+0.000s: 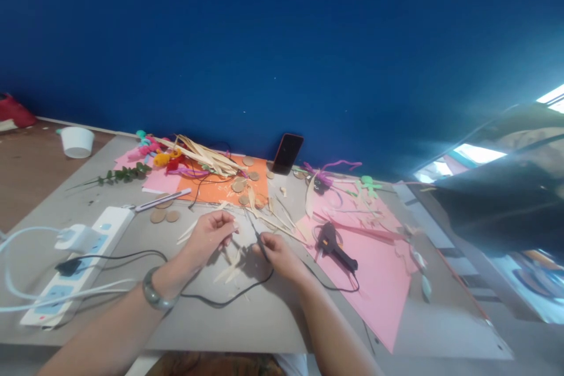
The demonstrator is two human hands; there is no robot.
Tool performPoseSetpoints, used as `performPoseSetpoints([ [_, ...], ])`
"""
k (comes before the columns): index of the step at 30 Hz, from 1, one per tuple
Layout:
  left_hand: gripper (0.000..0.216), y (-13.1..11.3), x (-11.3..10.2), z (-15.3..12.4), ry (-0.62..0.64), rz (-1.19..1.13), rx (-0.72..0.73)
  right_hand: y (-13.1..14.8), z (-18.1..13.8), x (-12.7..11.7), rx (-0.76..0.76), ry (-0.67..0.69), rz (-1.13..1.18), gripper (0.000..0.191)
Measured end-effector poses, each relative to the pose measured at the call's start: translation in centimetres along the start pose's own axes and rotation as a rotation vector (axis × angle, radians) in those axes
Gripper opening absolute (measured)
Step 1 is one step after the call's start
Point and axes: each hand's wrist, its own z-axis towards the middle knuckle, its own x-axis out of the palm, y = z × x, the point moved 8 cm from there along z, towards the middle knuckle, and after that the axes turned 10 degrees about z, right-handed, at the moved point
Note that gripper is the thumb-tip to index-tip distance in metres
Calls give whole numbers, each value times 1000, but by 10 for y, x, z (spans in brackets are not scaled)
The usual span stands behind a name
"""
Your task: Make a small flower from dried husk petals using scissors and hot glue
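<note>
Over the middle of the table, my left hand point(215, 232) is closed in a pinch; whatever lies between its fingertips is too small to make out. My right hand point(278, 254) grips a slim dark tool with a pointed metal tip point(252, 224), which points up and away from me. The two hands are a short gap apart. Pale cut husk strips point(229, 273) lie on the table below and between them. Just beyond the hands are more husk pieces point(259, 211) and an orange sheet point(211, 191) carrying several round brown discs point(238, 186).
A black glue gun point(335, 247) rests on pink paper point(374, 282) at right, its cord crossing in front of my hands. At left are a white power strip point(94, 252), a utility knife point(163, 200) and a green sprig point(123, 174). A phone point(288, 153) leans against the blue wall.
</note>
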Motion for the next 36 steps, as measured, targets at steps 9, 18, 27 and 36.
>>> performPoseSetpoints([
  [9,23,7,3,2,53,-36,-18,8,-9,15,-30,174,8,37],
  [18,19,5,2,2,49,-2,12,0,-10,19,15,236,-64,27],
  [27,20,7,2,2,48,15,5,-1,-9,18,7,228,-50,35],
  [36,19,5,1,1,43,18,6,3,-9,18,29,212,-39,34],
])
